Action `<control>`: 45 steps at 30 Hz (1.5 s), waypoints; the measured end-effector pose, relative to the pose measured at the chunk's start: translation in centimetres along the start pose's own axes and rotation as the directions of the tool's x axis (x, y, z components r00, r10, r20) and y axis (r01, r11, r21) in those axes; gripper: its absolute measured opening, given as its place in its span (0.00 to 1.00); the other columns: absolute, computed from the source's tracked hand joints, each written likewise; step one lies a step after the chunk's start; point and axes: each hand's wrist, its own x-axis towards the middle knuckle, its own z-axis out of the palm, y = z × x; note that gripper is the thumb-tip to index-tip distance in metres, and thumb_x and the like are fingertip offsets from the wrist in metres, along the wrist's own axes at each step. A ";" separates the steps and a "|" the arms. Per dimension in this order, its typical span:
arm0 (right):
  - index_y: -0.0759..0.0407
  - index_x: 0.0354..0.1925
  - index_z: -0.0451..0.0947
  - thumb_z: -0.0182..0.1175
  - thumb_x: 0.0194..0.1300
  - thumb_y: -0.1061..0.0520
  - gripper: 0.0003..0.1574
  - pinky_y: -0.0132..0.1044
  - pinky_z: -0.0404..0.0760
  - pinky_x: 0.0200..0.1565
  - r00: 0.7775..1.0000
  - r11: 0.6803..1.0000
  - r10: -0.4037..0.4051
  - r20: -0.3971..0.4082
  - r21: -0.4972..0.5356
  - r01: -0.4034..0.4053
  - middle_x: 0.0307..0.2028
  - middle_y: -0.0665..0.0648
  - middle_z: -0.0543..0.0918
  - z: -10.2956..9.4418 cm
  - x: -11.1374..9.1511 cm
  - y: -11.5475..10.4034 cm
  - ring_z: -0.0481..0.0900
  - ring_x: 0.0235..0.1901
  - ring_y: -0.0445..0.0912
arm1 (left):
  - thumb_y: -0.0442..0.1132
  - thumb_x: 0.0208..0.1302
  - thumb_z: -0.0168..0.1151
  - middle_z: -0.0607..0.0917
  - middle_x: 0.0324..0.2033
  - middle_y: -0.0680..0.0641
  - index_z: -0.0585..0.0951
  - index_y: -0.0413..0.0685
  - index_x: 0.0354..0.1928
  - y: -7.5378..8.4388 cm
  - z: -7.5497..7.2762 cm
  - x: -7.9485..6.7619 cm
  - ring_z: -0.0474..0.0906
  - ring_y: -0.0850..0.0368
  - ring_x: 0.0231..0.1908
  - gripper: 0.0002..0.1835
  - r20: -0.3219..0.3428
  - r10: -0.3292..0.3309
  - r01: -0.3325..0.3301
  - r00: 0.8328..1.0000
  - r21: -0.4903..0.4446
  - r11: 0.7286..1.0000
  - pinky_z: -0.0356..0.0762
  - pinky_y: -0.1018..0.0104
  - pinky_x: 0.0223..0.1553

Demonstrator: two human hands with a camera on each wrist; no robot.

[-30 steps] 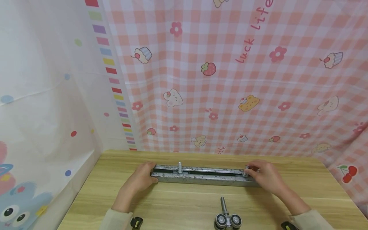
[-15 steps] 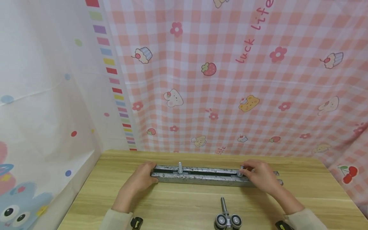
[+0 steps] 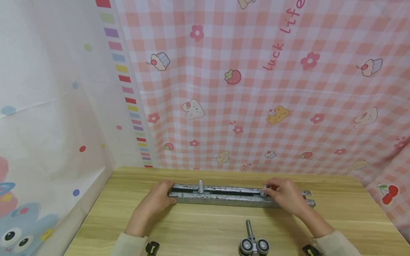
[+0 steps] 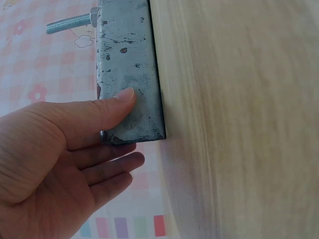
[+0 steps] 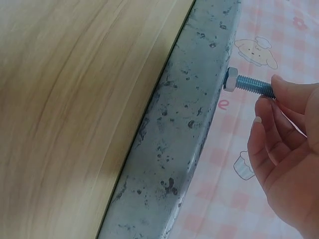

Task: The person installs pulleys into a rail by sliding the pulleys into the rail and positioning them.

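A slotted metal rail (image 3: pixel 224 200) lies lengthwise on the wooden table, its slot facing up. My left hand (image 3: pixel 159 196) grips the rail's left end; in the left wrist view the thumb (image 4: pixel 122 99) presses its side face. A threaded bolt (image 4: pixel 70 23) with a nut stands up from the slot near that hand. Toward the right end, my right hand (image 3: pixel 286 195) pinches the upper end of a second bolt (image 5: pixel 254 85) between thumb and fingers. A nut (image 5: pixel 231 79) sits at this bolt's base against the rail. Whatever the bolts join inside the slot is mostly hidden.
A roller trolley (image 3: pixel 254 245) with wheels and a threaded stem lies at the table's front, its lower part cut off by the frame. A pink checked cloth (image 3: pixel 250 106) hangs behind the wooden table (image 3: pixel 192 227); a white cloth (image 3: pixel 48 89) hangs on the left.
My right hand has moved left along the rail with the pinched bolt, which slid along the slot. The rail's right end has come into view. My left hand has stayed put.
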 end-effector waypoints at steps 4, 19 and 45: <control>0.63 0.42 0.89 0.75 0.60 0.66 0.10 0.32 0.81 0.29 1.000 1.000 -0.003 -0.002 0.007 0.003 0.33 0.47 0.87 0.3 0.1 -0.2 0.84 0.32 0.41 | 0.25 0.50 0.80 0.87 0.47 0.39 0.84 0.37 0.44 0.0 0.0 0.0 0.83 0.41 0.52 0.19 -0.001 -0.001 0.001 1.000 -0.002 1.000 0.81 0.46 0.57; 0.62 0.43 0.89 0.74 0.62 0.66 0.09 0.33 0.83 0.32 1.000 0.999 0.005 0.016 0.033 -0.005 0.33 0.45 0.86 0.8 0.5 -0.8 0.83 0.33 0.39 | 0.26 0.50 0.80 0.87 0.47 0.39 0.84 0.37 0.45 0.0 -0.1 0.0 0.83 0.41 0.52 0.19 -0.001 -0.007 0.007 1.000 -0.004 1.000 0.80 0.45 0.57; 0.62 0.45 0.89 0.73 0.64 0.64 0.10 0.33 0.81 0.29 0.999 0.997 0.001 0.036 0.080 -0.004 0.33 0.44 0.86 2.3 1.2 -1.7 0.83 0.33 0.40 | 0.25 0.50 0.80 0.87 0.44 0.40 0.83 0.39 0.40 0.0 -0.1 0.1 0.83 0.44 0.48 0.17 0.002 -0.002 0.002 1.000 -0.016 1.000 0.81 0.46 0.54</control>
